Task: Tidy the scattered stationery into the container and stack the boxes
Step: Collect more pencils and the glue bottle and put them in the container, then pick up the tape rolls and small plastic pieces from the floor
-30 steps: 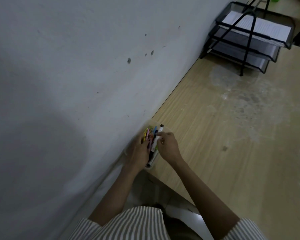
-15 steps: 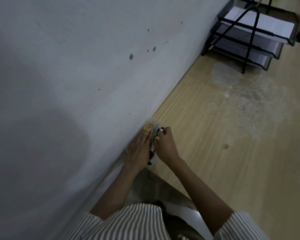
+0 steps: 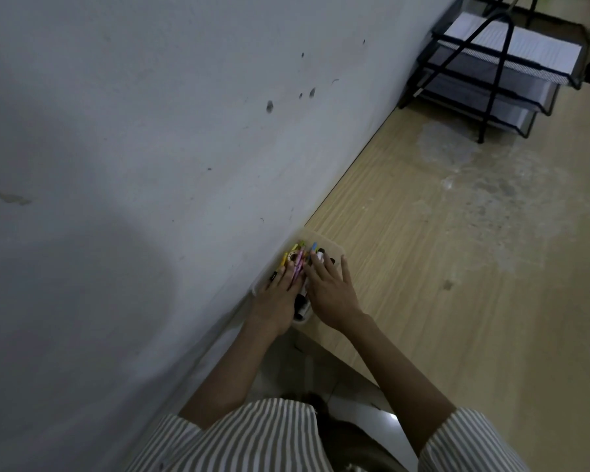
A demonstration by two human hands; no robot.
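Container (image 3: 336,249) holds coloured pens (image 3: 298,264), markers (image 3: 301,302).

Black mesh paper tray (image 3: 484,93) (paper inside) on wooden desk (image 3: 457,267), against wall (image 3: 150,131)

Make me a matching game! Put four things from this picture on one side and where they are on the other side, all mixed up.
Things:
1. black wire-mesh tray rack
2. stack of white paper
3. clear plastic container
4. colourful pens

Places:
A. inside the container, under the left hand and right hand
B. on the rack's top tier
C. near corner of the light wooden desk, against the white wall
D. far end of the desk, by the wall

Pairs: 1-D, 2-B, 3-C, 4-A
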